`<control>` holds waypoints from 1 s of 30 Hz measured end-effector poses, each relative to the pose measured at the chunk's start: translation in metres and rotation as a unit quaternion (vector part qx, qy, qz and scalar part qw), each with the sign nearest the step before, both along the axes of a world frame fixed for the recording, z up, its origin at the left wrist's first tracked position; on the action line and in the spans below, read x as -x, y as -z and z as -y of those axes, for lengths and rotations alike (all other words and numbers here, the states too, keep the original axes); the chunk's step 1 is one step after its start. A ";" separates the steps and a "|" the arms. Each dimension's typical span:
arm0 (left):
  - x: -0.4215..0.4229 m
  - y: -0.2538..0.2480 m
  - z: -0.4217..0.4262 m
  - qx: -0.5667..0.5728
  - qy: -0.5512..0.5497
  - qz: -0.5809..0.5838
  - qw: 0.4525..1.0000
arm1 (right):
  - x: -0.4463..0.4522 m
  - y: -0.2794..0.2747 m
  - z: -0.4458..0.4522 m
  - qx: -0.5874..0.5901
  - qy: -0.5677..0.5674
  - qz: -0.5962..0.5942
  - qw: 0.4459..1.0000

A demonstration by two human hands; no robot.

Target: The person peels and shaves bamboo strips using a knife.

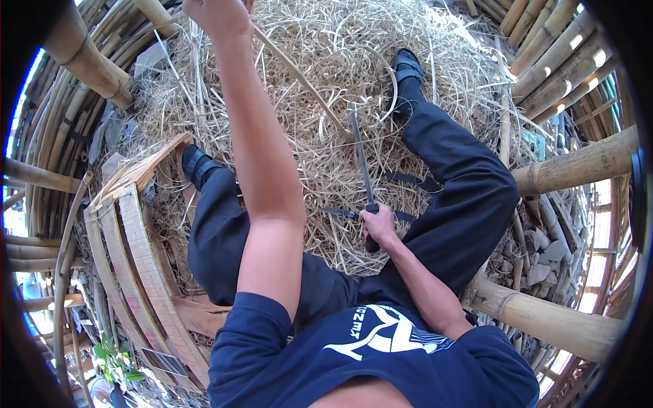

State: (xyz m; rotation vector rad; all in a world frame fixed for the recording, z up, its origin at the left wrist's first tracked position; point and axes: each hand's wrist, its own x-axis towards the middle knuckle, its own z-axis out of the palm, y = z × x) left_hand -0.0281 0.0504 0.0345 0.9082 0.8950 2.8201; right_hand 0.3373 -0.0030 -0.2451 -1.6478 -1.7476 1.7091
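Note:
At the top edge, partly cut off, my left hand (221, 15) is closed on a long, thin bamboo strip (299, 73). The strip slants down to the right, and its lower end meets the blade of a long knife (361, 156) near the middle of the view. Lower down, between my legs, my right hand (378, 224) is wrapped round the knife's dark handle, with the blade pointing away from me. Pale, curled shavings (309, 136) lie under the strip and knife. Dark straps (340, 212) lie on the shavings beside the right hand.
My legs are bent and spread, with dark sandals (408, 66) on the feet. A slatted wooden crate (146, 251) leans at the left. Thick bamboo poles (578, 162) jut in from the right, near stones (537, 272). More bamboo (92, 58) stands at the upper left.

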 end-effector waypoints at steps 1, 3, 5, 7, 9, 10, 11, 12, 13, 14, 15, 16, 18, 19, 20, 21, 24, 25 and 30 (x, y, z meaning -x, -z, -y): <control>0.001 0.000 0.003 0.000 0.000 -0.003 1.000 | 0.000 0.001 -0.002 0.007 0.003 -0.003 1.000; 0.005 -0.003 0.019 -0.071 0.226 0.112 0.965 | 0.002 0.001 -0.003 0.013 0.007 -0.008 1.000; 0.008 0.000 0.021 -0.137 0.431 0.220 0.864 | 0.006 -0.001 -0.003 0.022 0.012 -0.010 1.000; 0.011 0.019 -0.002 0.015 0.002 -0.006 1.000 | 0.011 -0.001 -0.003 0.025 0.009 -0.019 0.999; -0.003 0.042 -0.018 0.029 -0.015 0.024 0.999 | 0.016 -0.005 -0.003 0.007 0.003 -0.017 1.000; -0.009 0.044 -0.019 0.038 -0.031 0.052 0.997 | 0.018 -0.010 0.000 0.008 0.000 -0.017 1.000; -0.008 0.046 -0.012 0.053 -0.030 0.073 0.996 | 0.022 -0.016 0.000 -0.009 -0.003 -0.005 1.000; -0.008 0.044 -0.013 0.049 -0.026 0.072 0.996 | 0.024 -0.021 -0.002 -0.028 -0.003 0.008 1.000; -0.006 0.047 -0.010 0.051 -0.047 0.065 0.995 | 0.024 -0.023 -0.005 -0.030 -0.020 0.011 0.999; -0.004 0.050 -0.005 0.055 -0.070 0.059 0.994 | 0.020 -0.018 -0.006 -0.027 -0.018 0.015 0.999; 0.000 0.052 -0.005 0.056 -0.070 0.059 0.994 | 0.022 -0.015 -0.007 -0.062 -0.026 0.026 0.997; 0.004 0.054 -0.005 0.058 -0.076 0.050 0.994 | 0.025 -0.013 -0.009 -0.097 -0.035 0.036 0.994; 0.008 0.058 -0.006 0.063 -0.085 0.034 0.994 | 0.026 -0.022 -0.011 -0.083 -0.045 0.060 0.994; 0.009 0.059 -0.003 0.064 -0.082 0.035 0.994 | 0.028 -0.028 -0.009 -0.121 -0.050 0.075 0.988; 0.010 0.060 0.000 0.067 -0.056 0.021 0.996 | 0.031 -0.031 -0.007 -0.161 -0.055 0.089 0.981; 0.008 0.058 0.004 0.070 -0.030 0.006 0.997 | 0.034 -0.031 -0.004 -0.155 -0.041 0.081 0.984; -0.004 0.053 0.010 -0.041 0.087 0.048 0.994 | 0.032 -0.005 0.003 -0.163 -0.047 0.056 0.984; -0.009 0.050 0.010 -0.018 0.062 0.051 0.997 | 0.030 0.011 0.005 -0.192 -0.062 0.084 0.976; -0.014 0.052 -0.004 0.005 0.108 0.119 0.987 | 0.028 0.012 -0.004 -0.003 -0.037 0.119 0.992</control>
